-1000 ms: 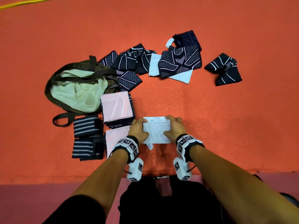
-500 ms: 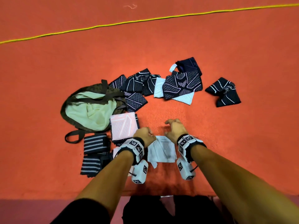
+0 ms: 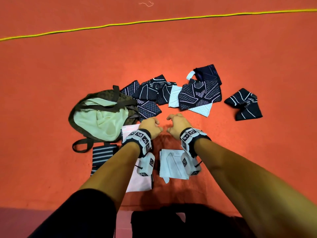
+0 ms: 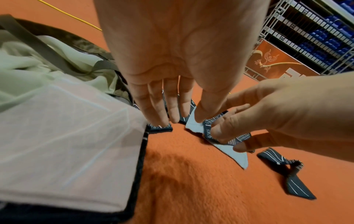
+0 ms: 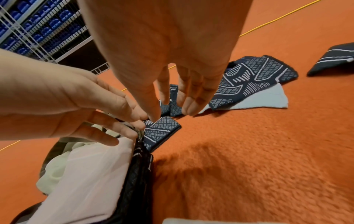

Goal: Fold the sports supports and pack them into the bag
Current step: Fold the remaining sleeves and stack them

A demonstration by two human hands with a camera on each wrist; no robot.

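1. The orange floor (image 3: 223, 152) carried everything; the supports were spread across it, none seen in the bag.
2. The olive bag (image 3: 80, 109) lay open at the left, showing only its pale green lining (image 3: 103, 121); whether anything sat deeper inside could not be told.
3. The unfolded pile of dark patterned supports (image 3: 199, 95) lay just beyond both hands, with one stray support (image 3: 245, 105) well apart to the right.
4. A folded white support (image 3: 171, 165) lay between the forearms, beside a folded stack with a pale pink top (image 3: 127, 131) by the bag.
5. The left hand (image 3: 150, 125) and right hand (image 3: 178, 125) hovered near the pile, fingers loosely bent, holding nothing.
6. The likely step was taking the next support: better to lift one piece by its edge, pull it clear, and lay it flat before folding.
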